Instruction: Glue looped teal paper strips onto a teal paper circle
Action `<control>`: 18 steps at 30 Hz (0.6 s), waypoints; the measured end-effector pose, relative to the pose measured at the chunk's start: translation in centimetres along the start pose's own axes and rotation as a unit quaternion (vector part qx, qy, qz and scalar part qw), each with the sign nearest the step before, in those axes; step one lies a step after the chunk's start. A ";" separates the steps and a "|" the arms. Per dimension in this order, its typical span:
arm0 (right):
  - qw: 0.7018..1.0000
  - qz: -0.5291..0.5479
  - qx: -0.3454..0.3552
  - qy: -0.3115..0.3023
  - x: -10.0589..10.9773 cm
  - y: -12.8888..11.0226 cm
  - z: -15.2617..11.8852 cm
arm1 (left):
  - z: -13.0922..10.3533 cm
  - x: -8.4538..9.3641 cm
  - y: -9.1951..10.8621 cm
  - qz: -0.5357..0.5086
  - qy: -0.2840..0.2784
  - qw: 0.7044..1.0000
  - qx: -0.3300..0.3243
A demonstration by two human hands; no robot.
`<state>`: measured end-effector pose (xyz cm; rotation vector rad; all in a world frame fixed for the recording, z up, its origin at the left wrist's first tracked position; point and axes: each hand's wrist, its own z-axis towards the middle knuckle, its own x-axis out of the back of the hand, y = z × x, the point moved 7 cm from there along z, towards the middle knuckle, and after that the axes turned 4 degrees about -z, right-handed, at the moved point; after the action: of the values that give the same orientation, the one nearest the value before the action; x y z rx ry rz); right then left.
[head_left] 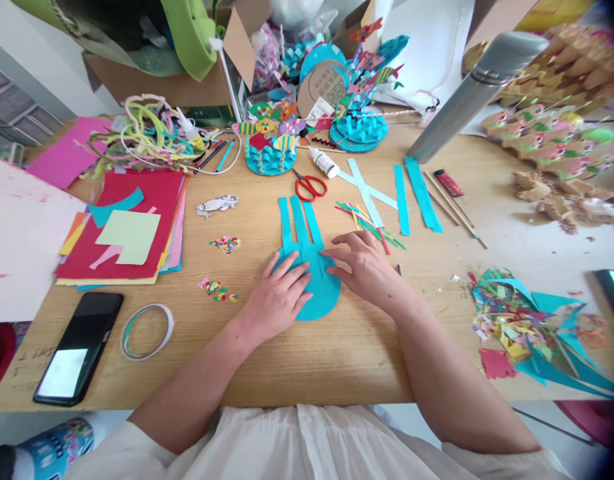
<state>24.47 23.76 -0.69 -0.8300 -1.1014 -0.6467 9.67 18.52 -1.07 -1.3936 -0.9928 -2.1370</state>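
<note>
A round piece of blue paper (pixel 317 301) lies flat on the table in front of me. Three blue paper strips (pixel 300 220) rest over its upper part and stick out beyond the far edge. My left hand (pixel 281 290) lies palm down on the left side of the round paper, fingers spread. My right hand (pixel 364 263) has its fingers stretched out, the fingertips at the right strip and the paper's right edge. Just beyond the strips lie scissors with red handles (pixel 311 188). Nothing is gripped in either hand, as far as I can see.
Coloured paper sheets (pixel 111 247), a phone (pixel 79 350) and a tape roll (pixel 147 332) lie left. A glue bottle (pixel 324 163), narrow paper strips (pixel 371 217) and a grey thermos (pixel 474 93) stand or lie beyond. Paper scraps (pixel 517 313) cover the right; blue paper crafts (pixel 271 150) stand behind.
</note>
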 end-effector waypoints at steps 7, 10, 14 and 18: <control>1.000 0.010 0.010 0.026 0.9 -0.8 0.2 | 0.0 0.0 0.1 0.001 0.004 1.000 -0.002; 0.999 0.019 0.032 0.019 0.8 -1.6 0.3 | 0.0 0.3 0.2 -0.007 0.020 1.000 -0.012; 0.998 0.016 0.055 -0.008 -0.1 -2.4 0.3 | -0.2 1.7 -0.7 -0.020 0.077 0.997 0.001; 0.998 0.014 0.056 -0.030 -0.6 -2.6 0.2 | -0.6 2.6 -2.3 -0.030 0.084 0.996 0.018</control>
<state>22.09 22.54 -0.53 -0.7710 -1.1672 -0.5338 6.72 19.69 0.33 -1.1597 -1.0137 -2.2264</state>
